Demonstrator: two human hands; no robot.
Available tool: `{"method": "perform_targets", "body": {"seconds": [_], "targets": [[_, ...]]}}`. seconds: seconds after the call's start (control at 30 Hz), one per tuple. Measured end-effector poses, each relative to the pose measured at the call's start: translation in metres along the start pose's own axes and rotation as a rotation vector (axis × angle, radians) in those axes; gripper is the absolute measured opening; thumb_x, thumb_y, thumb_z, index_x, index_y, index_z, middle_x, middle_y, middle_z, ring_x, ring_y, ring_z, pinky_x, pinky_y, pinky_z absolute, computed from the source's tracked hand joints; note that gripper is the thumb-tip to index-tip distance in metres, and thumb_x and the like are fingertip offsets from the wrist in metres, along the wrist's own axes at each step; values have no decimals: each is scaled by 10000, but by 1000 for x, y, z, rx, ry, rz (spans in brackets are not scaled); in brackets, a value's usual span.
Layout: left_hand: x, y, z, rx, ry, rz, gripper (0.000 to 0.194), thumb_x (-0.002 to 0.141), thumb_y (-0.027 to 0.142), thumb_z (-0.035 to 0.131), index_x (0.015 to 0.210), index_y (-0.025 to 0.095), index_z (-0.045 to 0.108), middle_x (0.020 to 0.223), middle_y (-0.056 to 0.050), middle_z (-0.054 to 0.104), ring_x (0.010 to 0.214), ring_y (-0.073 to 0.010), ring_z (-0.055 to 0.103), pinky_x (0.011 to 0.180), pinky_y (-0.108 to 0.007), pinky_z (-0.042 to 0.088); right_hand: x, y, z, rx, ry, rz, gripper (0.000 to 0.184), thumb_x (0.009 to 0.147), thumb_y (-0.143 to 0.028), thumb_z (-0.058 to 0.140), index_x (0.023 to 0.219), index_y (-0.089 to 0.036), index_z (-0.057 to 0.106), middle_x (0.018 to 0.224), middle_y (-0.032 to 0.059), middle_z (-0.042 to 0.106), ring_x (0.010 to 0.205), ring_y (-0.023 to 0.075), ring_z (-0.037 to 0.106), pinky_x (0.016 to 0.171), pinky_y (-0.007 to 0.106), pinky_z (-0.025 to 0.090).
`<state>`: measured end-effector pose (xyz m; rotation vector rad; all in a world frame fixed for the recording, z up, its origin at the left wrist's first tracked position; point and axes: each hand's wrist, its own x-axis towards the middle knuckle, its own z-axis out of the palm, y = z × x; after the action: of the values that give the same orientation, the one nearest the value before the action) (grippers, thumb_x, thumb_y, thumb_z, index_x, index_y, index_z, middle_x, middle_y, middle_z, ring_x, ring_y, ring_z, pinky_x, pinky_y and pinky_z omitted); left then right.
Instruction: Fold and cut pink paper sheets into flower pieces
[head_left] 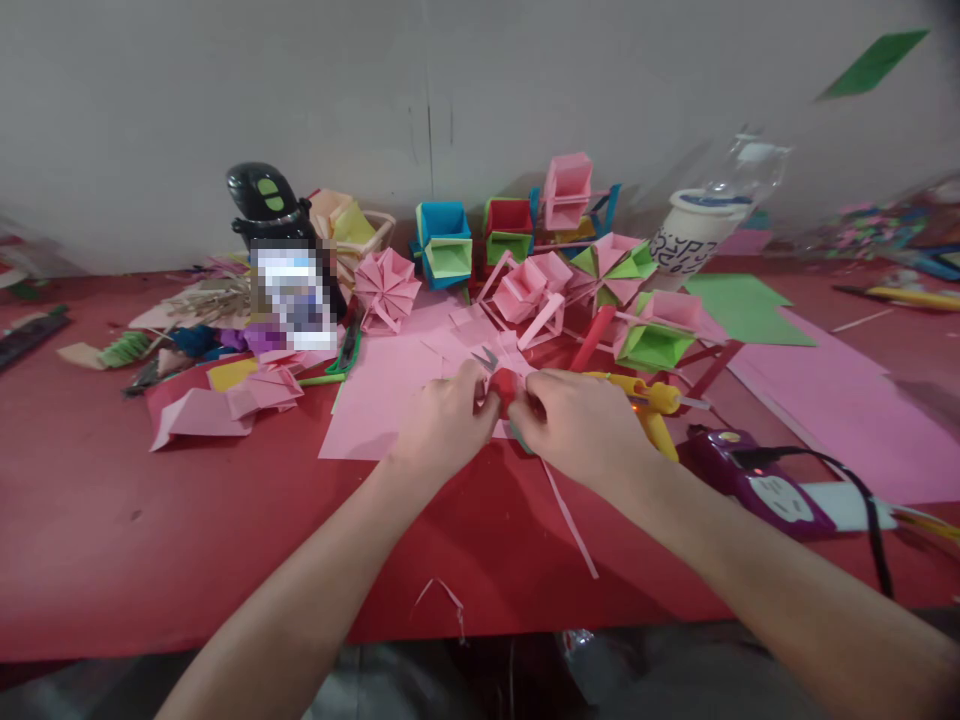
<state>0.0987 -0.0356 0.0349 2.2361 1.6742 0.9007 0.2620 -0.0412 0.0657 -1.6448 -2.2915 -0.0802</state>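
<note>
Both hands meet over the middle of the table, fingers pinched together. Between them is a small red piece, probably paper (504,384); its exact shape is partly covered. My left hand (448,408) is closed on its left side. On its right side my right hand (574,410) is closed too. Metal points like scissor tips (486,358) show just beyond the fingers. Pink paper sheets (367,405) lie under and behind the hands. From below my right hand a thin pink strip (571,525) runs toward the table's front edge.
Folded paper baskets, one blue and green (444,240), stand along the wall. A yellow glue gun (656,400) and purple power socket (757,480) with a black cable lie right. A phone (296,295) leans at left. A patterned cup (690,235) stands back right.
</note>
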Motion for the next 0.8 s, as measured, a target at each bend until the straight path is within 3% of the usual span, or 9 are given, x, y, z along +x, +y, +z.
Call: {"method": "perform_targets", "body": {"seconds": [0.17, 0.37, 0.57, 0.73, 0.8], "targets": [[-4, -3, 1, -104, 28, 24, 151, 863, 222, 529, 741, 216, 439, 594, 34, 542, 508, -103, 468, 536, -240, 313, 3, 3, 6, -37, -83, 10, 321, 939, -334, 510, 666, -182, 584, 676, 54, 662, 596, 171, 562, 539, 298, 181], [-5, -6, 6, -85, -49, 7, 102, 809, 152, 544, 810, 220, 467, 635, 33, 567, 544, -119, 513, 550, -246, 344, 5, 4, 12, 32, -183, 87, 351, 955, -303, 506, 635, -178, 573, 619, 52, 621, 568, 169, 549, 535, 298, 235], [-5, -7, 2, -142, -17, -18, 111, 826, 158, 527, 884, 227, 463, 595, 62, 534, 491, -116, 463, 538, -257, 314, 2, 5, 9, 96, -158, 42, 325, 951, -235, 493, 632, -179, 526, 610, 45, 602, 548, 153, 508, 554, 298, 263], [-6, -5, -2, -103, -15, 21, 10, 889, 207, 516, 891, 214, 509, 571, 52, 536, 479, -125, 464, 531, -270, 296, 1, 7, 6, 148, -118, 54, 443, 1014, -342, 418, 609, -185, 505, 564, 30, 560, 502, 137, 466, 530, 294, 235], [-7, -3, -3, -47, -26, 46, 103, 921, 240, 505, 828, 208, 531, 578, 28, 556, 489, -132, 487, 528, -277, 295, 0, 6, 6, 77, -111, 26, 470, 1035, -358, 375, 638, -176, 549, 587, 53, 593, 525, 156, 500, 536, 305, 214]]}}
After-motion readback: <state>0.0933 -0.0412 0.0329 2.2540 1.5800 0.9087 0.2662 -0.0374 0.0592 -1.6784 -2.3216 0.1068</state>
